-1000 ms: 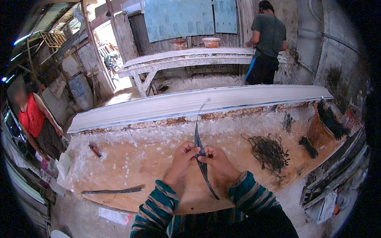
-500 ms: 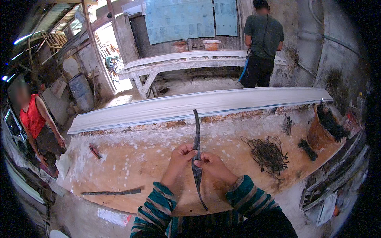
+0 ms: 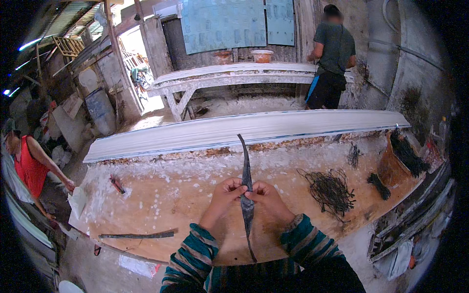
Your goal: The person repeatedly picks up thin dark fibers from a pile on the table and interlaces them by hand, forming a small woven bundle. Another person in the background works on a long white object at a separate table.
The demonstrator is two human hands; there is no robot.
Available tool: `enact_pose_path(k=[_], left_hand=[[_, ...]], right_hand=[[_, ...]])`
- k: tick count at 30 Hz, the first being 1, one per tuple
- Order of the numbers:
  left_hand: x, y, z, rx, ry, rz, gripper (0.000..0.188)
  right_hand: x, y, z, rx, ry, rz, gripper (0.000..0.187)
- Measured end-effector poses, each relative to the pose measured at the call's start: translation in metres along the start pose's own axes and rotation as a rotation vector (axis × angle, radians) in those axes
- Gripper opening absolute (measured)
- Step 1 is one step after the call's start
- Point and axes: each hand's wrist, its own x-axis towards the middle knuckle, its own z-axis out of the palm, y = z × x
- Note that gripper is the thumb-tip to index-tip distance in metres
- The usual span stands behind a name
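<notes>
Over the counter (image 3: pixel 161 207), left grip (image 3: pixel 227 193) and right grip (image 3: pixel 263 196) pinch a dark strip (image 3: pixel 248 212) between them, near its middle.

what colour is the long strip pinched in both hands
The long strip is dark grey to black, best seen in the head view.

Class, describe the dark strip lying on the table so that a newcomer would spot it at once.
Find the brown table in front of the long white slab. Near its front edge, left of the person's left hand, lies a narrow dark strip. Unlike the held strip between both hands, it lies loose, running side to side.
</notes>
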Motion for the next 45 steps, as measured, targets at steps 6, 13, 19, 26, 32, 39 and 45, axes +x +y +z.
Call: enact_pose_path(k=[6, 13, 19, 26, 32, 39, 45], left_hand=[[-0.003, 0.002, 0.006, -0.080, 0.030, -0.030, 0.011], [-0.004, 0.002, 0.005, -0.032, -0.037, -0.068, 0.009], [0.001, -0.009, 0.003, -0.044, -0.017, -0.091, 0.005], [-0.006, 0.007, 0.011, -0.123, 0.047, -0.097, 0.007], [-0.005, 0.005, 0.009, -0.034, 0.011, -0.119, 0.008], [-0.007, 0.017, 0.020, -0.035, 0.084, -0.057, 0.009], [-0.004, 0.007, 0.014, -0.023, 0.154, -0.006, 0.014]], right_hand=[[0.002, 0.002, -0.002, 0.050, 0.001, -0.057, 0.013], [-0.006, -0.020, 0.006, 0.097, 0.008, 0.041, 0.009], [-0.002, -0.014, -0.006, 0.105, 0.007, 0.034, 0.011], [0.000, -0.010, -0.004, 0.177, 0.091, 0.021, 0.009], [-0.001, -0.008, -0.008, 0.203, 0.081, 0.011, 0.010], [0.000, -0.006, -0.012, 0.014, -0.053, 0.071, 0.010], [-0.003, -0.007, -0.004, 0.088, -0.054, 0.159, 0.010]])
